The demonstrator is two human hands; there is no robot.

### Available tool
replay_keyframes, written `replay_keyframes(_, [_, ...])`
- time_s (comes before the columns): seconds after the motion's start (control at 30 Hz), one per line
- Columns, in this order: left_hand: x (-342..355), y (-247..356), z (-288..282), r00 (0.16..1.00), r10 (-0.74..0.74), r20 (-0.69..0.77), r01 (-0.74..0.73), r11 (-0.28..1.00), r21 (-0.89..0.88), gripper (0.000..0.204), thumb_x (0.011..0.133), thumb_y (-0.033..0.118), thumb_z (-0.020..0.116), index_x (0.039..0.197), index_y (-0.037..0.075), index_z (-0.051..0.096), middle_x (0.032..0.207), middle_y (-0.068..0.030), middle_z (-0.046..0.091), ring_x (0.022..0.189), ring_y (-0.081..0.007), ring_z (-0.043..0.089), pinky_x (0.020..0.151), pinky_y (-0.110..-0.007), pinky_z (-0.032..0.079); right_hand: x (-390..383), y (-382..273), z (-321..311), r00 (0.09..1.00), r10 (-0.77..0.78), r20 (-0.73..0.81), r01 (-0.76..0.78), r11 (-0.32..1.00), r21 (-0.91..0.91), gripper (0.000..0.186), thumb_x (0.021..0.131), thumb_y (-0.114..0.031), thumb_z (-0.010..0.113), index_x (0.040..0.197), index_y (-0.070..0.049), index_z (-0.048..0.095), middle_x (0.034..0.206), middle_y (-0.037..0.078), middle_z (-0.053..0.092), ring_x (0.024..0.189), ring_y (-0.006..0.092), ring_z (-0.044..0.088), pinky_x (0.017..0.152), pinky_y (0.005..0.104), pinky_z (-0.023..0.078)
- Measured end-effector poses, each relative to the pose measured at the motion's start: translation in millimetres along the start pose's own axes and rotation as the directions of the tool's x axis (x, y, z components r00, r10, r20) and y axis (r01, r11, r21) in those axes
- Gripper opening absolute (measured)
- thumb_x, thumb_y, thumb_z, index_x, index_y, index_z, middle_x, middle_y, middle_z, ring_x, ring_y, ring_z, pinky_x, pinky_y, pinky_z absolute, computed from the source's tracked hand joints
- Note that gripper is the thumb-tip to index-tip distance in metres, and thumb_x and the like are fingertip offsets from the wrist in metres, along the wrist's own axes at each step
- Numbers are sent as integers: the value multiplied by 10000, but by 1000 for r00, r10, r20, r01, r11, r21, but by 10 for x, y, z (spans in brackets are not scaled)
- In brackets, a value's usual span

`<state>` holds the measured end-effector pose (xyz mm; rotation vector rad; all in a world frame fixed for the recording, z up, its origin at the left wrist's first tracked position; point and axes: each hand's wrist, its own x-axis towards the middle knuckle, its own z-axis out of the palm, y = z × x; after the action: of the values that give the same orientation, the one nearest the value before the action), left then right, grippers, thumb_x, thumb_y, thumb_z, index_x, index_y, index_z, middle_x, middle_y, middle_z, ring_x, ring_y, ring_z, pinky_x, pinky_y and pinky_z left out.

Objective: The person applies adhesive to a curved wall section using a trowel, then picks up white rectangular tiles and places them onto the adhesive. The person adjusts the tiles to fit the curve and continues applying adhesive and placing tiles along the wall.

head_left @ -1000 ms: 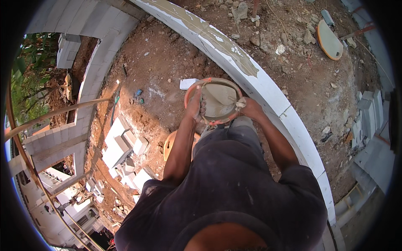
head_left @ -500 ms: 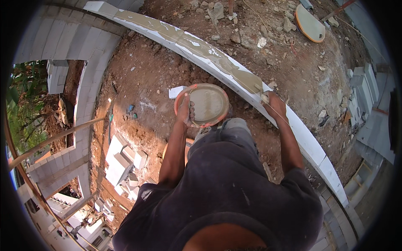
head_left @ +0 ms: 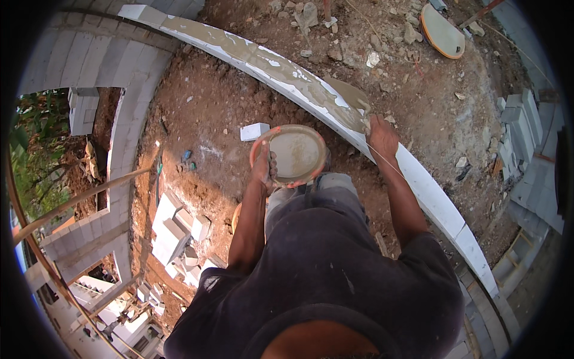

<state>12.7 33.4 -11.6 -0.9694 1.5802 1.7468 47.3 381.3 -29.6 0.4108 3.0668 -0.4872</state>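
My left hand (head_left: 263,166) grips the near-left rim of a round orange-edged bowl (head_left: 293,127), its thumb over the lip. Wet grey-brown mortar (head_left: 297,154) lies in the bowl, which is held above my legs. My right hand (head_left: 383,139) is closed around the handle of a trowel (head_left: 348,94); the handle is mostly hidden by my fingers. The mortar-coated blade lies over the far edge of a low white block wall (head_left: 421,176). A patchy mortar layer (head_left: 281,69) covers the wall's top to the left of the trowel, while bare white blocks continue to the right.
A thin string (head_left: 390,164) crosses by my right wrist along the wall. Beside the bowl lies a white block (head_left: 254,131). Broken blocks (head_left: 173,230) are heaped at left. Beyond the wall are stones, a shallow orange-rimmed tub (head_left: 442,33) and stacked grey blocks (head_left: 521,128).
My right hand has moved slightly left and away from me. The trowel blade has swung out past the wall's far edge and shows more. The bowl has dropped slightly toward me.
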Motion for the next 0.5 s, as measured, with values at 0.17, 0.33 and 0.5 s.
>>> replay_keyframes(0.17, [-16,-141,-28,1000,9,14,-9,999,-52,534,913,689,553,790,170,538,567,79,402,433,-59,327,408,-219,262,-126,-411,-49,995,-77,67,78,997,-17,262,831,-147,660,1062,-45,589,1020,126,622,1003,329,629,780,440,539])
replay_keyframes(0.33, [-268,-98,94,999,10,32,-9,1000,-22,522,911,679,567,814,168,537,595,82,406,459,-55,329,433,-211,251,-711,-706,471,877,-339,340,347,937,39,266,828,-141,614,1085,-76,639,1003,91,642,939,287,665,733,436,565])
replay_keyframes(0.5, [-433,-99,46,996,-4,93,6,1000,-13,454,930,644,564,956,193,522,640,75,428,469,-54,333,441,-207,254,-816,-1194,1727,791,-300,534,374,927,-33,266,849,-163,623,1094,-76,681,1130,141,692,1019,296,695,795,442,570])
